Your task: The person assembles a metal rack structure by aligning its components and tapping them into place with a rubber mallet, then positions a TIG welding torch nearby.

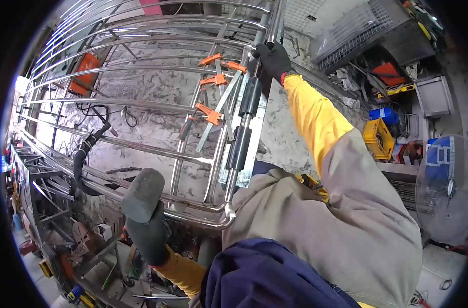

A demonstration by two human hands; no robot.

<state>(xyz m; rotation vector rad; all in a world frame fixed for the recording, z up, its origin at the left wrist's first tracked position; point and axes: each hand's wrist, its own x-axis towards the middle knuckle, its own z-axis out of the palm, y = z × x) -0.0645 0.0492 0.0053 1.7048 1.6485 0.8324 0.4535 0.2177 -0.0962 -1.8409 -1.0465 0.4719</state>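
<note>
My right hand (274, 60), in a dark glove, is closed round the polished metal tubing (271, 31) of a large barred frame. Below it, two black sleeves (239, 149) sit on the frame's side tube. Orange-ended bar clamps (212, 114) lie across the bars nearby. My left hand (146, 233), also in a dark glove, is at the frame's lower edge. A rounded grey pad (144, 195) covers its front and hides the fingers. A welding torch (98, 134) with a black cable hangs over the bars, left of that hand.
A mottled pale worktop (157, 95) lies under the frame, with an orange box (85, 72) on it. To the right are a yellow crate (377, 138), a fan (439, 190) and wire mesh panels (346, 43). Metal racks (44, 190) and cluttered tools fill the lower left.
</note>
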